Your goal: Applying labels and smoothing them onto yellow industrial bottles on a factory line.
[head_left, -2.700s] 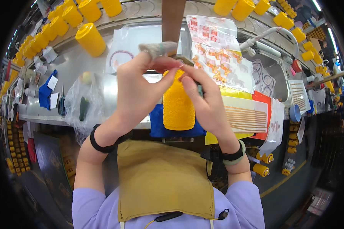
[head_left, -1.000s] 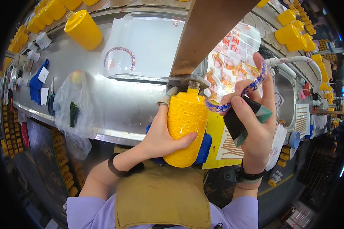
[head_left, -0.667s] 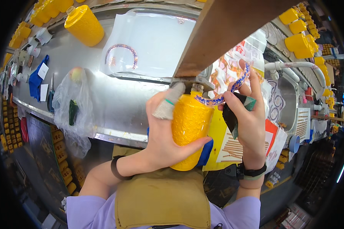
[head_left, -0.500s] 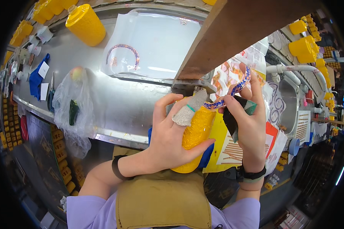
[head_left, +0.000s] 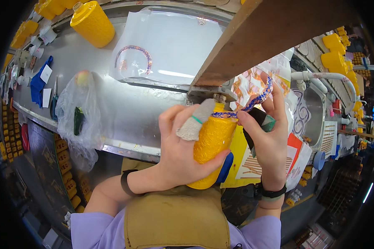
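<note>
A yellow textured bottle [head_left: 215,143] lies tilted in front of me, its clear neck pointing at a metal bracket under a wooden beam. My left hand [head_left: 174,145] is wrapped round its left side, with a grey knitted finger cover [head_left: 192,128] on one finger near the bottle's shoulder. Between thumb and fingers, my right hand [head_left: 272,141] pinches a blue-and-orange patterned strip [head_left: 258,99]. The strip's left end lies across the bottle's shoulder; the rest curves up past my fingers. A black and green flat piece [head_left: 257,117] is also tucked in my right hand.
Another curved strip lies on a white sheet [head_left: 166,45] on the metal counter [head_left: 145,124]. A yellow bottle [head_left: 93,25], a plastic bag [head_left: 81,112] and scissors [head_left: 54,101] are at left. The wooden beam [head_left: 253,37] crosses above; a sink [head_left: 313,112] is at right.
The strip's left end has shifted left and now lies flatter across the bottle's shoulder. My left fingers have drawn back and bent more, and my right hand has moved slightly left.
</note>
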Available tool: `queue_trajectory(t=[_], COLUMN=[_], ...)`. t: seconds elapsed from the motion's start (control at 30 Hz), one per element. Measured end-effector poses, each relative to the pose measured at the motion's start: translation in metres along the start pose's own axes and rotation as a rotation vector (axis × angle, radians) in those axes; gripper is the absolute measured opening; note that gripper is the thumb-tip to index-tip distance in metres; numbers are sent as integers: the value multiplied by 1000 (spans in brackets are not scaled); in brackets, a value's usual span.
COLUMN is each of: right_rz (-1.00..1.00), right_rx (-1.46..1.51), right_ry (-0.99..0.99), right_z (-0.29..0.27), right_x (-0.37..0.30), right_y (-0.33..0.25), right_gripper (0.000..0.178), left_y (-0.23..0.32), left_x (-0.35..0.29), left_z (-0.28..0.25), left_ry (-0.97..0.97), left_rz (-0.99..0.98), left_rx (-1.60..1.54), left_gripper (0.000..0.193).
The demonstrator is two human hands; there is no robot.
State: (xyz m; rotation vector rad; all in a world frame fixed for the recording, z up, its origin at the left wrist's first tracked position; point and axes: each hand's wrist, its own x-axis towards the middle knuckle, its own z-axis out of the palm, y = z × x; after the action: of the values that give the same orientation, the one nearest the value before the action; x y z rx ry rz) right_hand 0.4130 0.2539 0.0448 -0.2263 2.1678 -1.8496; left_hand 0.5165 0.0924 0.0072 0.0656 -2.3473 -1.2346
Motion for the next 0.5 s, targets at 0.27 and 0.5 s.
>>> queue_trajectory(t=[0.27, 0.5], right_rz=[-24, -37], right_rx=[-120, -120], right_ry=[16, -14], right_z=[3, 6], right_x=[-4, -6], right_y=[-1, -3], right_gripper=[79, 78], left_y=[-4, -8], left_x=[-2, -3], left_z=[0, 3], left_ry=[-78, -51], left_rz=[10, 59], left_rx=[-21, -82], left_gripper=[78, 78])
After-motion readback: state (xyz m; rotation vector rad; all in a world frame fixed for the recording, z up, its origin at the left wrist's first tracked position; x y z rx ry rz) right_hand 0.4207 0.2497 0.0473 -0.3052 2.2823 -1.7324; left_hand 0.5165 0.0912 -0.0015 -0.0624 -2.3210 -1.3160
